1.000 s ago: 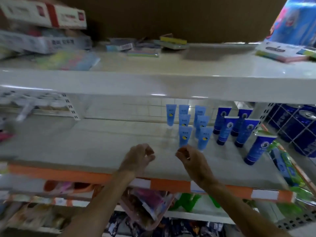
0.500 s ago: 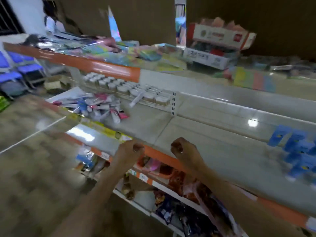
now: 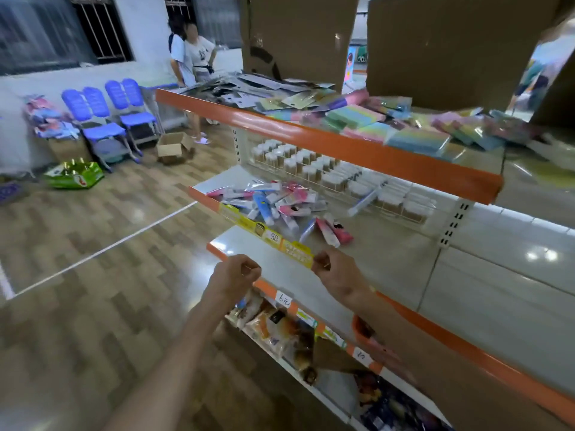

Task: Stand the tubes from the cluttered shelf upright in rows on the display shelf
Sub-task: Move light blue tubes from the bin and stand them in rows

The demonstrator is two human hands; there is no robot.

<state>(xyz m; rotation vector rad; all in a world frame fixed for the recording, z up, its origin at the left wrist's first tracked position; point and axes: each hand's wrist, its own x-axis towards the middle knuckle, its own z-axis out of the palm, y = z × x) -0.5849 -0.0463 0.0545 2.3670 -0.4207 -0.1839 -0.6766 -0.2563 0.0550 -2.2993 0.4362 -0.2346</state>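
Note:
A jumbled pile of tubes (image 3: 273,203), pink, white and blue, lies flat at the left end of the middle shelf (image 3: 392,262). A few pink tubes (image 3: 334,232) lie apart to its right. One white tube (image 3: 364,200) leans on the wire rack. My left hand (image 3: 237,275) hovers in front of the shelf's orange edge, fingers curled, holding nothing. My right hand (image 3: 337,273) is over that edge by the yellow price strip (image 3: 264,227), curled too and empty. Both hands are short of the pile. The upright blue tubes are out of view.
Small white-capped jars (image 3: 329,169) fill a wire rack behind the pile. Colourful packets (image 3: 361,119) cover the top shelf below cardboard panels (image 3: 298,35). Snack packs (image 3: 280,328) sit on the lower shelf. Blue chairs (image 3: 105,119), a cardboard box (image 3: 174,144) and two people (image 3: 193,57) stand far left.
The view has swung left, from the upright blue tubes to the cluttered pile. Both hands stayed curled and empty and travelled left along the shelf's front edge.

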